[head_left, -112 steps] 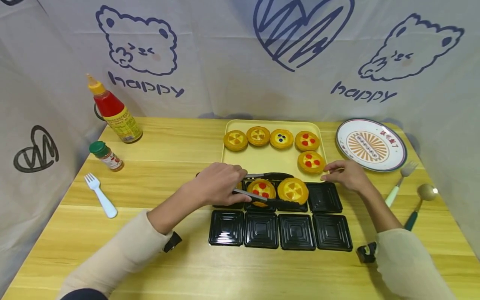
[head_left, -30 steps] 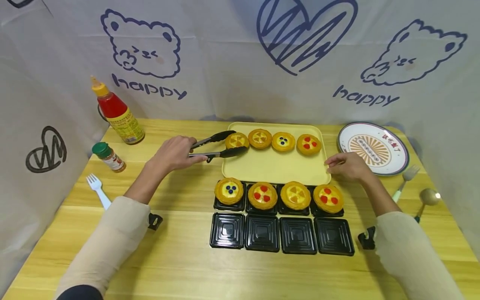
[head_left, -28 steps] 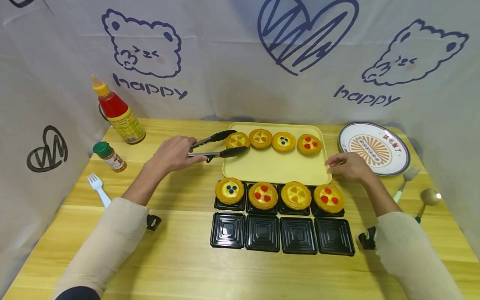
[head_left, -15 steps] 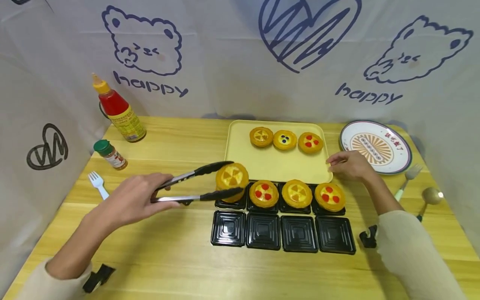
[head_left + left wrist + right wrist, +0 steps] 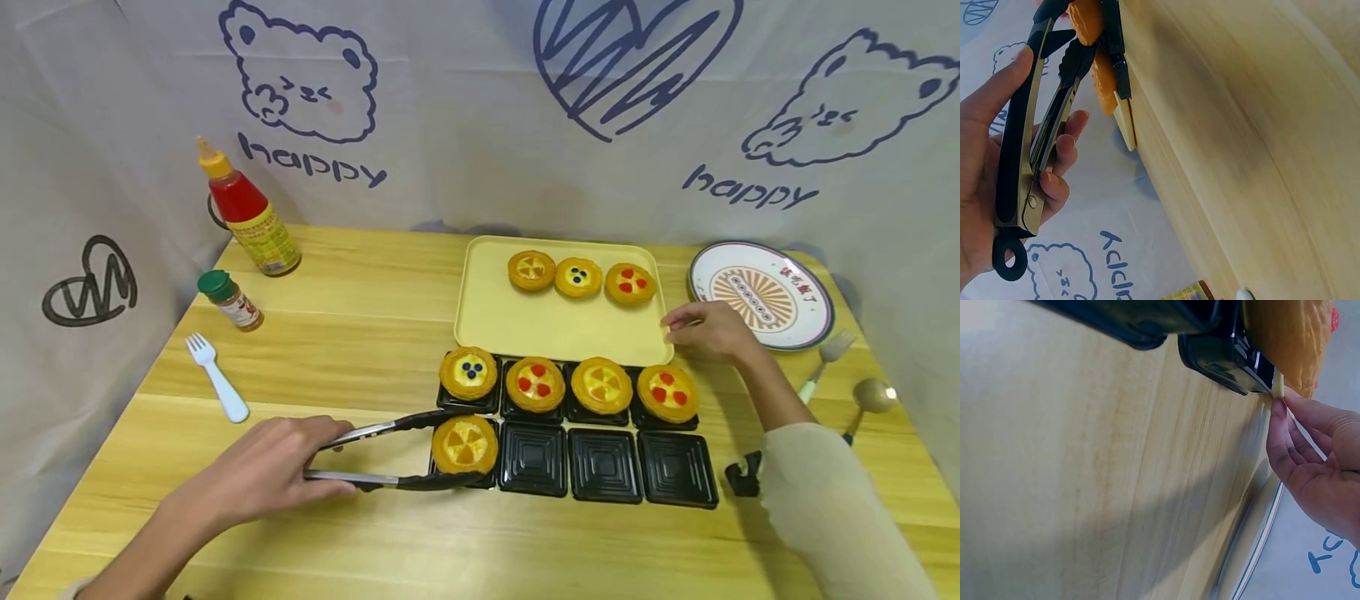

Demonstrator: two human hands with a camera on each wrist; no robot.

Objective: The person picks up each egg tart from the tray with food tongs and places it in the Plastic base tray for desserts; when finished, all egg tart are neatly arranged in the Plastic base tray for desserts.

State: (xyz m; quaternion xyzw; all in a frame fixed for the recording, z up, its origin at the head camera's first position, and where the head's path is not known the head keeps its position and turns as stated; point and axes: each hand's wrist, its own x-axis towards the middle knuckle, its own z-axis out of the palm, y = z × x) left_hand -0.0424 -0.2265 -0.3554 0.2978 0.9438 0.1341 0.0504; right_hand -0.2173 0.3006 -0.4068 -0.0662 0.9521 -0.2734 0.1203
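Observation:
My left hand (image 5: 262, 467) holds black-and-silver tongs (image 5: 375, 481); in the left wrist view its fingers wrap around the tongs' handles (image 5: 1016, 144). The tong tips lie on either side of an egg tart with orange wedges (image 5: 464, 446), at the front-left black square tray (image 5: 487, 477). Whether the tips press the tart is unclear. My right hand (image 5: 712, 329) pinches the right edge of the pale yellow tray (image 5: 540, 325); in the right wrist view, thumb and fingers meet on its rim (image 5: 1278, 386). Three tarts sit along that tray's back.
Several tarts, such as a blueberry one (image 5: 468, 372), fill the back row of black trays. Three front trays (image 5: 532, 458) hold nothing. A plate (image 5: 761, 292), fork (image 5: 817, 371) and spoon (image 5: 870, 400) lie right; a sauce bottle (image 5: 258, 221), spice jar (image 5: 231, 302) and pale blue fork (image 5: 217, 377) lie left.
The left hand's tongs took the leftmost orange-wedge tart off the yellow tray and brought it forward to the front-left black tray. Earlier, a strawberry tart also moved to the back-right black tray.

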